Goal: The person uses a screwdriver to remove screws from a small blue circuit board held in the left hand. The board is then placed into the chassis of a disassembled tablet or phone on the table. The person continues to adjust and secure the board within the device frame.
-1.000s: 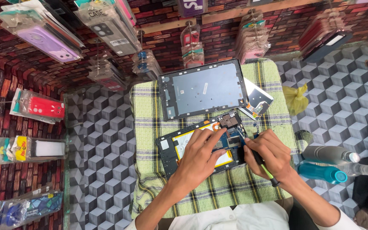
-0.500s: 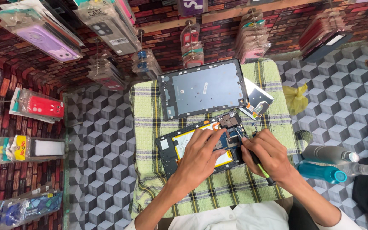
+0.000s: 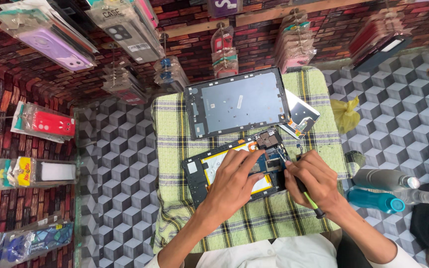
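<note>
left hand point(image 3: 234, 181) flat, fingers spread, pressing opened tablet point(image 3: 202, 171) at frame ctr on checked cloth point(image 3: 175, 124). right hand point(image 3: 314, 178) grips screwdriver point(image 3: 308, 197), tip on tablet's right edge. back cover point(image 3: 237, 101) above.

A green-and-yellow plaid cloth point(image 3: 294, 223) covers the desk; the floor point(image 3: 115, 164) shows grey cube patterning, the far wall point(image 3: 254, 44) red brick, the right bottle point(image 3: 373, 200) teal.

Green plaid cloth point(image 3: 175, 124) carries opened tablet point(image 3: 209, 166), back cover point(image 3: 234, 101).
</note>
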